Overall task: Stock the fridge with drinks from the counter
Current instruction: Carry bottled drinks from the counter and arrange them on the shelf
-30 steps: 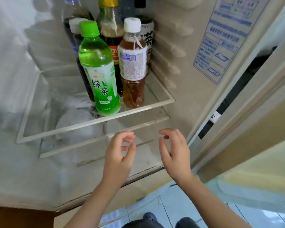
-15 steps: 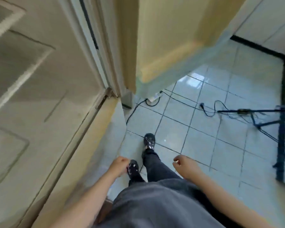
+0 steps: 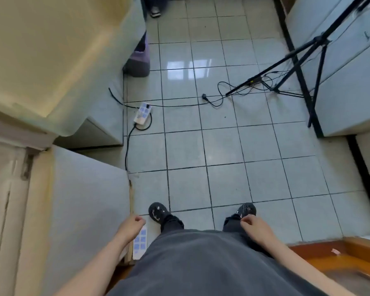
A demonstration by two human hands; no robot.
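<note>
– Cream fridge door (image 3: pixel 51 50) is logged upper left, swung out over the floor, cut off by the frame edge. The interior isn't shown, so contents can't be told.
– Drinks?
– None in frame. Only pale floor tiles (image 3: pixel 222 146) are looked down on.
– Grips?
– Left grip (image 3: pixel 132 228) is noted low, just beside the left shoe (image 3: pixel 157 211), fingers loosely curled, nothing held. Right grip (image 3: pixel 256 228) is the same: loosely curled, nothing held, by the right shoe (image 3: pixel 247 209).
– Floor clutter?
– White power strip (image 3: pixel 143 113) is laid on the tiles near the door's lower corner, with a black cable (image 3: pixel 126 150) run from it. A second strip (image 3: pixel 140 242) is half hidden by the left grip and the grey garment (image 3: pixel 212 265). Black tripod (image 3: pixel 320 41) is stood at right, top cut off.
– Unclear items?
– Dark, purple-topped shape (image 3: pixel 140 58) is partly covered by the door edge; not identified. Orange-brown wooden strip (image 3: pixel 318 248) lower right is blurred.
</note>
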